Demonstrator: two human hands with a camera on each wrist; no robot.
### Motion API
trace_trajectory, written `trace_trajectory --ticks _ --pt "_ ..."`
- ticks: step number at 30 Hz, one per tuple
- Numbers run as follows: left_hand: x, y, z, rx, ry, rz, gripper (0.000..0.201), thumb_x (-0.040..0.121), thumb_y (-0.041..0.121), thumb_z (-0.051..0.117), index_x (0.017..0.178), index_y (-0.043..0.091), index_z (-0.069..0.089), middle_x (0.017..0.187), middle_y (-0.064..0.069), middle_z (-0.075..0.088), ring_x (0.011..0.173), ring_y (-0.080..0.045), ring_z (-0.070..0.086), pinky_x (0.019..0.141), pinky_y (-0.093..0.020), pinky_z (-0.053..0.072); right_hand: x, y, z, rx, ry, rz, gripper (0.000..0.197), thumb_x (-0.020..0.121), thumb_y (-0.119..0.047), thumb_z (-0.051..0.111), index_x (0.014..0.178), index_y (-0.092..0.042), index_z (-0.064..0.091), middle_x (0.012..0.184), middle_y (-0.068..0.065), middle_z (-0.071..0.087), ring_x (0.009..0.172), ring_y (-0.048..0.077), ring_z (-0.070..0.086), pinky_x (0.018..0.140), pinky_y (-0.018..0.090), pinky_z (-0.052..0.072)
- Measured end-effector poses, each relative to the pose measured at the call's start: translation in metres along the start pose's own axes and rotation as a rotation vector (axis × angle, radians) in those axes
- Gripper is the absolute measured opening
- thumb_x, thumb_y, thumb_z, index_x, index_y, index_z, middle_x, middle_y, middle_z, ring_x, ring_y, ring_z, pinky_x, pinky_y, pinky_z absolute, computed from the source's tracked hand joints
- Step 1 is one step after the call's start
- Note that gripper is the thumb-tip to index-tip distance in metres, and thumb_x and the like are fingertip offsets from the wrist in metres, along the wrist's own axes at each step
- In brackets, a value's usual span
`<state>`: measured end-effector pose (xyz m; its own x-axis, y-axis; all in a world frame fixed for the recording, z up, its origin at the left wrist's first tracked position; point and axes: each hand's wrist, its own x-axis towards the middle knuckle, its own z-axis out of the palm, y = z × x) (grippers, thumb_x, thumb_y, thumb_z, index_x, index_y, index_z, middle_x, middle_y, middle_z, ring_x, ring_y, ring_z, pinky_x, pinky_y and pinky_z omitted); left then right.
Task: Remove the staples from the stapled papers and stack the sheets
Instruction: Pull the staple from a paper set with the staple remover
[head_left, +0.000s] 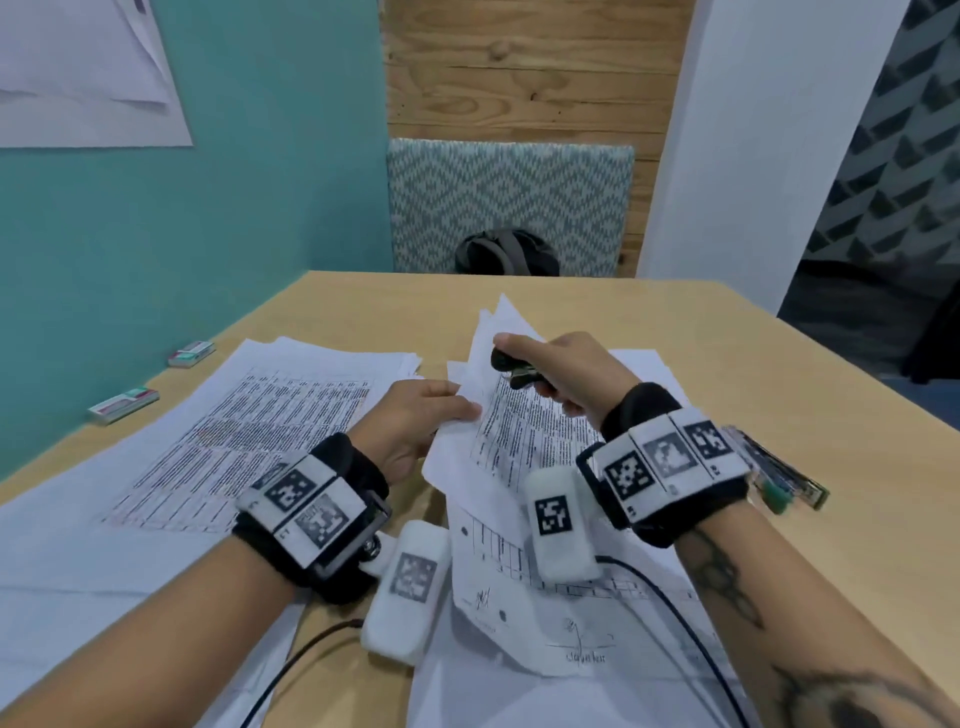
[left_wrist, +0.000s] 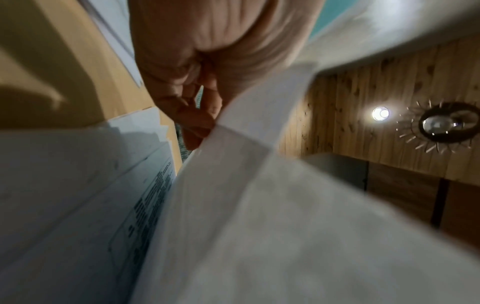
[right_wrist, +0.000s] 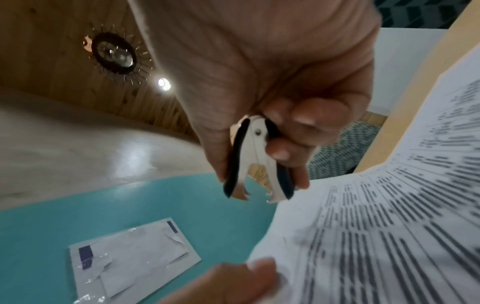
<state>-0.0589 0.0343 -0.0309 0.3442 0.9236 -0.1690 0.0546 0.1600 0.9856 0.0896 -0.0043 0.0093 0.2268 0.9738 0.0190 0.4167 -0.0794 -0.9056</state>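
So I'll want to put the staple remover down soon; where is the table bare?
Bare table runs along the far edge behind the raised papers and down the right side. A narrow wedge lies between the left stack and the two small boxes. The middle is crowded with sheets and both hands.

Office or meeting room, light wooden table (head_left: 701, 332) spread with printed sheets (head_left: 249, 415), two small staple boxes (head_left: 123, 405) near the left edge, teal wall (head_left: 234, 182) with taped paper, patterned upholstered chair (head_left: 509, 197) at the far side, wood-panelled wall (head_left: 535, 67) behind.
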Motion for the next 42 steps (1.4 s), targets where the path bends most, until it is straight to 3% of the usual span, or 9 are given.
trace_trajectory --ticks 3,8,14,18,22,27,30,35,42 --pt "0.0 -0.006 0.0 -0.051 -0.043 0.004 0.025 0.082 -0.006 0.058 0.107 -0.005 0.062 0.096 -0.023 0.065 0.069 -0.026 0.064 0.064 -0.03 0.056 0.0 0.009 0.005 0.059 0.014 0.004 0.037 0.088 -0.037 0.061 0.082 -0.001 0.068 0.056 -0.001 0.05 0.024 -0.003 0.039 0.03 0.007 0.023" --pt "-0.003 -0.009 0.003 -0.1 -0.127 0.019 0.025 0.084 -0.001 0.057 0.107 0.0 0.065 0.099 -0.02 0.067 0.073 -0.024 0.065 0.071 -0.031 0.055 0.0 0.015 0.01 0.099 0.044 -0.022 0.038 0.086 -0.034 0.064 0.052 -0.017 0.058 0.035 -0.011 0.049 0.025 -0.003 0.041 0.03 0.007 0.026" --pt "-0.005 -0.011 0.003 -0.146 -0.146 0.024 0.027 0.086 0.002 0.055 0.111 -0.001 0.063 0.103 -0.023 0.066 0.08 -0.029 0.064 0.076 -0.036 0.055 0.011 0.022 0.013 -0.008 0.083 -0.018 0.05 0.078 -0.049 0.067 0.06 -0.004 0.054 0.031 -0.01 0.038 0.024 0.003 0.034 0.031 0.01 0.02" --pt "-0.006 -0.01 0.005 -0.165 -0.139 0.025 0.027 0.086 0.001 0.054 0.112 -0.004 0.061 0.104 -0.024 0.065 0.08 -0.029 0.064 0.073 -0.035 0.056 0.011 0.023 0.018 -0.047 0.071 -0.058 0.082 0.063 -0.065 0.066 0.1 0.008 0.068 0.08 0.022 0.07 0.056 0.013 0.046 0.055 0.024 0.033" --pt "-0.007 -0.01 0.005 -0.161 -0.132 0.025 0.025 0.087 0.002 0.053 0.11 -0.004 0.061 0.108 -0.027 0.063 0.088 -0.032 0.061 0.082 -0.041 0.052 0.01 0.021 0.021 -0.061 0.062 -0.096 0.101 0.041 -0.074 0.057 0.102 0.006 0.067 0.103 0.022 0.068 0.074 0.028 0.062 0.066 0.038 0.042" --pt "-0.006 -0.01 0.005 -0.138 -0.11 0.0 0.029 0.087 0.003 0.053 0.113 -0.008 0.059 0.105 -0.027 0.062 0.089 -0.033 0.058 0.092 -0.047 0.046 0.009 0.023 0.019 -0.081 0.065 -0.105 0.066 0.069 -0.055 0.067 0.094 0.006 0.071 0.093 0.023 0.07 0.074 0.031 0.061 0.068 0.036 0.043" --pt "-0.006 -0.009 0.005 -0.136 -0.127 -0.01 0.02 0.087 0.004 0.052 0.102 -0.001 0.064 0.097 -0.021 0.064 0.08 -0.029 0.061 0.077 -0.035 0.052 0.01 0.023 0.019 -0.088 0.066 -0.092 0.053 0.074 -0.048 0.068 0.088 0.003 0.073 0.089 0.02 0.072 0.084 0.034 0.065 0.073 0.04 0.048" --pt "-0.005 -0.01 0.005 -0.127 -0.097 -0.021 0.021 0.087 0.003 0.053 0.103 -0.001 0.064 0.099 -0.023 0.064 0.086 -0.031 0.058 0.089 -0.044 0.043 0.01 0.024 0.019 -0.098 0.069 -0.074 0.049 0.078 -0.046 0.067 0.089 0.002 0.073 0.087 0.016 0.073 0.059 0.015 0.049 0.055 0.026 0.035" --pt "-0.001 -0.011 0.006 -0.114 -0.077 0.009 0.009 0.087 0.006 0.057 0.088 0.003 0.065 0.086 -0.017 0.067 0.072 -0.027 0.062 0.072 -0.032 0.052 0.012 0.024 0.02 -0.115 0.083 -0.044 0.056 0.079 -0.044 0.065 0.093 0.01 0.068 0.071 0.012 0.059 0.051 0.016 0.039 0.052 0.027 0.03"
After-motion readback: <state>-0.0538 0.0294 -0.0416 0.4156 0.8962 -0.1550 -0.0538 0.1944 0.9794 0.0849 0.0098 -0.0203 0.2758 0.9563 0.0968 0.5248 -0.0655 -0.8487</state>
